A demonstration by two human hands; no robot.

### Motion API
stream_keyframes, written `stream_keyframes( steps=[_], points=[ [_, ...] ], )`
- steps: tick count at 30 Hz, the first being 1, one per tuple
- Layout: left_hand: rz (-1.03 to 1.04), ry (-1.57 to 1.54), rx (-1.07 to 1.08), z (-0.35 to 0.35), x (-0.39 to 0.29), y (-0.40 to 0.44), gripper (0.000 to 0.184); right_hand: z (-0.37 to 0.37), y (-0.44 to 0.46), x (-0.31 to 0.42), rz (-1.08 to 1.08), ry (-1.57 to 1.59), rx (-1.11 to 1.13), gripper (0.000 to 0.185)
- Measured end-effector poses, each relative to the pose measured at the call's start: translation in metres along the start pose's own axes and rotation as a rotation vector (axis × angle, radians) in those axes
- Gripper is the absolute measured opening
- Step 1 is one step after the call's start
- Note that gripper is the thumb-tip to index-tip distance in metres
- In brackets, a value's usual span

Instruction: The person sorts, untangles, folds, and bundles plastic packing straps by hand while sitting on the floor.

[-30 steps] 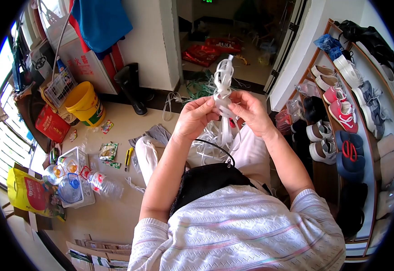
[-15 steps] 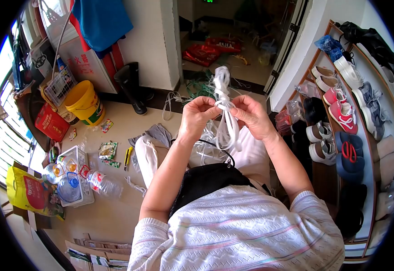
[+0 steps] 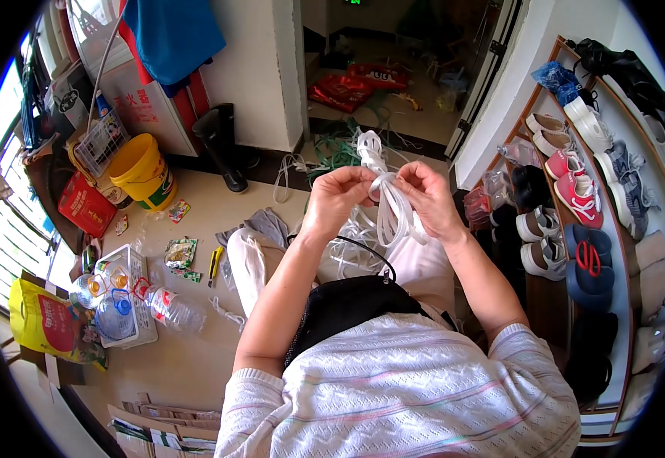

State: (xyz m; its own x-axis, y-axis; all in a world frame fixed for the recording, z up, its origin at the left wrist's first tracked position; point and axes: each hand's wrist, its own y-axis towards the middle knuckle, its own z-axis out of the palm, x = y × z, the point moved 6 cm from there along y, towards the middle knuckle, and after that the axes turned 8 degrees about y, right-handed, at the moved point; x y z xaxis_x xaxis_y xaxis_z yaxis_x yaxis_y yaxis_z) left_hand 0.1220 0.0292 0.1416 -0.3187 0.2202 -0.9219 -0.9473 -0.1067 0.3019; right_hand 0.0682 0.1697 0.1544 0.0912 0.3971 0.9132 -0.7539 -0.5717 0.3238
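Observation:
A bundle of white strapping (image 3: 395,217) hangs between my hands, with loops above and below its narrow middle. My left hand (image 3: 340,200) pinches it from the left with thumb and fingers closed. On the other side, my right hand (image 3: 429,200) has its thumb and fingers closed on the same bundle. More loose white strips (image 3: 351,248) lie below, between my legs. Green strapping (image 3: 338,149) is on the floor beyond my hands.
At left stand a yellow bucket (image 3: 143,174), a white basket (image 3: 143,324) with plastic bottles, and a yellow bag (image 3: 42,320). A yellow cutter (image 3: 215,266) lies on the floor. Shoes fill the rack (image 3: 563,298) at right. Black boots (image 3: 225,149) stand by the wall.
The bundle has come down a little and its top has dropped. Its lower loops have spread toward the right. Both hands have shifted slightly around its middle.

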Motion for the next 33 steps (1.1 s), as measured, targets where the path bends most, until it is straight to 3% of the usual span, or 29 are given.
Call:
stream_keyframes(
  steps=[4,6,7,10,11,14,20,23,27,33],
  points=[
    [-0.023,0.088,-0.007,0.000,0.003,0.001,0.014,-0.004,-0.004,-0.007,0.199,0.195,0.050,0.011],
    [0.034,0.276,-0.074,-0.004,0.006,0.002,0.013,-0.004,-0.006,-0.009,0.275,0.245,0.061,0.013],
    [0.063,0.370,-0.108,-0.004,0.003,0.002,0.013,-0.002,-0.006,-0.006,0.265,0.242,0.083,0.027],
    [0.303,0.868,-0.234,0.005,-0.026,-0.007,0.014,0.007,-0.007,0.003,0.319,0.129,0.144,0.042],
    [0.332,0.920,-0.264,0.009,-0.033,-0.009,0.015,0.009,-0.006,0.004,0.204,-0.073,0.157,0.049],
    [0.305,0.938,-0.260,0.006,-0.038,-0.009,0.014,0.012,-0.009,0.003,0.278,0.044,0.218,0.048],
    [0.185,0.696,-0.096,-0.008,-0.030,-0.003,0.015,0.008,-0.007,0.000,0.238,0.071,0.199,0.048],
    [0.053,0.247,-0.112,-0.017,-0.015,-0.001,0.020,0.012,-0.007,0.003,0.175,0.060,0.166,0.052],
    [-0.072,0.056,-0.061,-0.016,-0.003,-0.003,0.031,0.015,-0.006,0.007,0.142,0.006,0.178,0.058],
    [-0.145,-0.205,0.076,-0.009,0.005,-0.004,0.033,0.025,-0.009,0.012,0.081,-0.005,0.227,0.065]
  ],
)
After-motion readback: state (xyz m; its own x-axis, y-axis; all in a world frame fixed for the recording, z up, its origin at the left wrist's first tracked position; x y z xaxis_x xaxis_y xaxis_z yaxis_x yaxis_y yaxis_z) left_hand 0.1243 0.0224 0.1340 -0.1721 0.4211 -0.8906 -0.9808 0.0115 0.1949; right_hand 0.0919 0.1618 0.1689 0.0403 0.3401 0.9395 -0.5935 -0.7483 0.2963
